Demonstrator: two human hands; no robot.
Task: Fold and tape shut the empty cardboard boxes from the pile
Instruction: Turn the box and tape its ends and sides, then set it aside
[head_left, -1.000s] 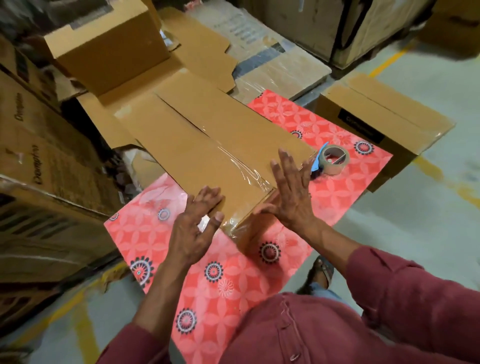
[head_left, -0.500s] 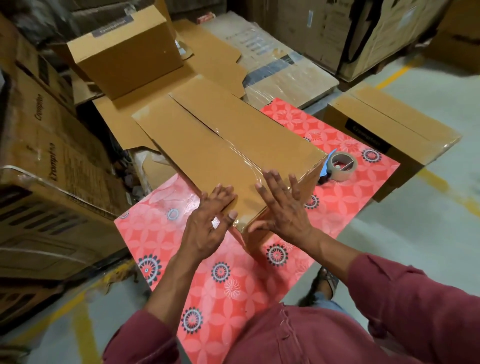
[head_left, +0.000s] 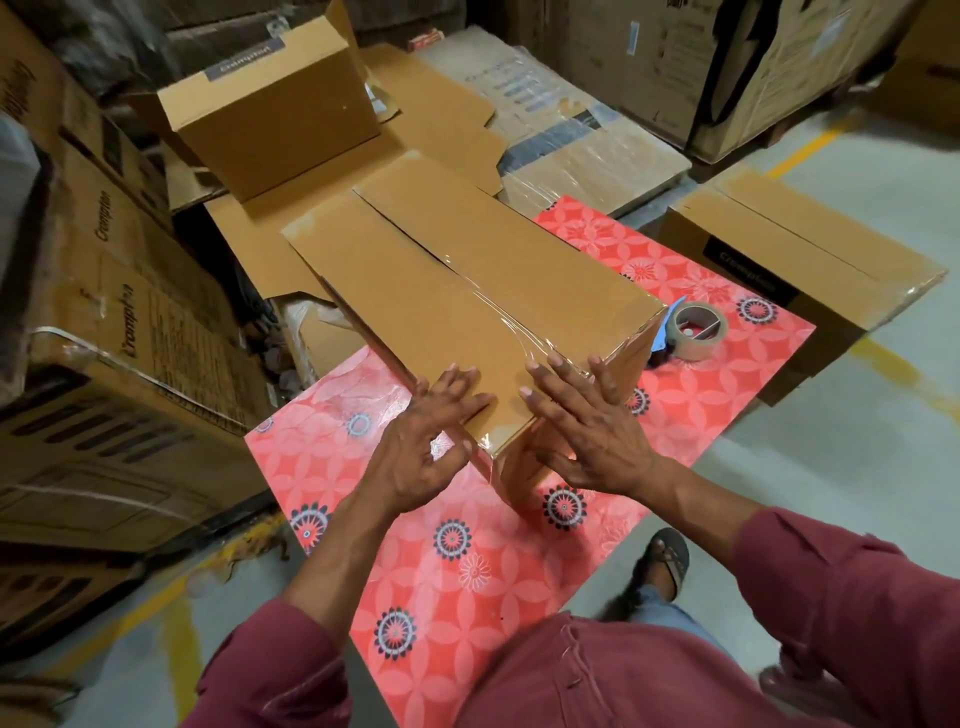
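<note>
On the left edge: stacked printed cartons (head_left: 119, 332), some bound with strapping, walling in that side.
Back left: small folded carton (head_left: 280, 104) with a dark label, standing on flattened cardboard sheets (head_left: 415, 114).
Floor cover: red flower-patterned mat (head_left: 457, 561) on grey concrete.
Task box: long cardboard box (head_left: 467, 291) lying on the mat, flaps closed; clear tape (head_left: 511, 325) shines along the near half of the centre seam, far half of the seam bare.
Left hand (head_left: 421, 447): fingers spread, tips resting on the box top at its near corner; thumb at the side edge.
Right hand (head_left: 587, 431): fingers straight and slightly fanned, flat on the taped top; thumb down on the end face.
Right of box: tape roll (head_left: 693, 332) with blue dispenser on the mat, just beside the box end.
Far right: closed carton (head_left: 800, 254), partly on the mat.
Bottom: maroon sleeves; sandalled foot (head_left: 667, 561) on the concrete.
</note>
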